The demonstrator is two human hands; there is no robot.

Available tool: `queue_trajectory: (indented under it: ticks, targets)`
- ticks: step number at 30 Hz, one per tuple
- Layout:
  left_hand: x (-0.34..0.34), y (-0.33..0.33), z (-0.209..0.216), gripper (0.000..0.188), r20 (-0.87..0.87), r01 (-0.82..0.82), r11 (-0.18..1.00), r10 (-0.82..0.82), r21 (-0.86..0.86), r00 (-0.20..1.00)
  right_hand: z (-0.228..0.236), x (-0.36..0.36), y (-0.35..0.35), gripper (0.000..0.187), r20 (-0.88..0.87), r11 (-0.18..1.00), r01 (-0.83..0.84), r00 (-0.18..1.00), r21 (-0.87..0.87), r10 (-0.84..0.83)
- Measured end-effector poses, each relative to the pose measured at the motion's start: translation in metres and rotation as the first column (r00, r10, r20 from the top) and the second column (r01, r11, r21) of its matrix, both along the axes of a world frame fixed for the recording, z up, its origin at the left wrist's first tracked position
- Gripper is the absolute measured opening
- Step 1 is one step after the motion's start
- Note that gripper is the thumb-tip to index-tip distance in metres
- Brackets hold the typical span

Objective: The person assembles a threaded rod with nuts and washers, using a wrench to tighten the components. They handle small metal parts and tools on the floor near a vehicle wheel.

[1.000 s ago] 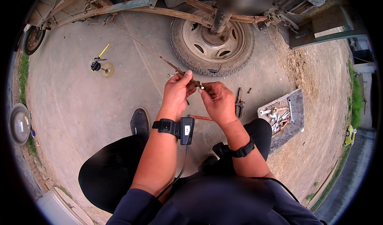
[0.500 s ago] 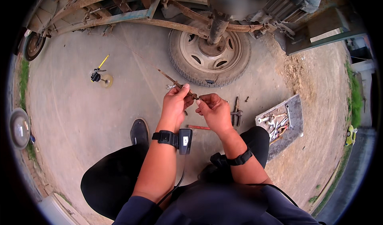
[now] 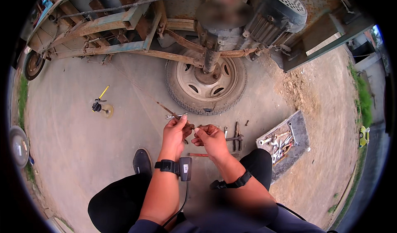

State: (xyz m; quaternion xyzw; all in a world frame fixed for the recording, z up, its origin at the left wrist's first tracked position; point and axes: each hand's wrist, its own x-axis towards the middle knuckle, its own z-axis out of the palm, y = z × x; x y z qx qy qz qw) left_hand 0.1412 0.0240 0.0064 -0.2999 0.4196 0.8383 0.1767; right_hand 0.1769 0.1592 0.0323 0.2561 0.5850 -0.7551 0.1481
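Note:
My left hand is closed round a thin, rusty brake cable end, a rod-like piece that slants up and left. A fine line runs from its far tip toward the trailer-like frame. My right hand pinches at the near end of the same piece; the fingers hide the exact grip and any small part there. Just beyond the left hand lies an open-end wrench on the ground. Close to the right hand lie a hammer, pliers and another small wrench.
Ahead stands a wheel under a rusty frame with a motor. A grey metal tray of wrenches sits at right. An oil can stands at left; a red bar lies near my knees.
My view has tilted up, so more of the frame and motor shows and the wheel sits lower. Both hands stay together on the cable end, with the right hand shifted slightly around its near end.

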Motion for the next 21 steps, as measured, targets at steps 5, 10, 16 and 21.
queue_trajectory:
  ticks: [5, 10, 16, 21]
  targets:
    - [-0.001, 0.001, 0.002, 0.021, 0.004, 0.003, 1.000, -0.003, -0.015, 1.000, 0.005, 0.001, -0.003, 0.022, -0.012, 0.980, -0.058, 0.998, 0.192, 0.061]
    - [0.000, 0.000, 0.001, 0.021, 0.000, 0.007, 1.000, -0.007, -0.016, 1.000, -0.009, 0.001, -0.001, 0.035, -0.143, 0.636, -0.129, 0.923, 0.761, 0.358]
    - [0.000, 0.002, 0.003, 0.021, -0.009, 0.004, 1.000, -0.004, 0.005, 1.000, -0.017, 0.001, 0.001, 0.037, -0.164, 0.571, -0.090, 0.911, 0.816, 0.379]
    - [-0.001, 0.000, 0.007, 0.021, -0.007, 0.000, 1.000, 0.000, 0.009, 1.000, 0.001, -0.001, -0.003, 0.036, -0.151, 0.562, -0.095, 0.914, 0.822, 0.376]
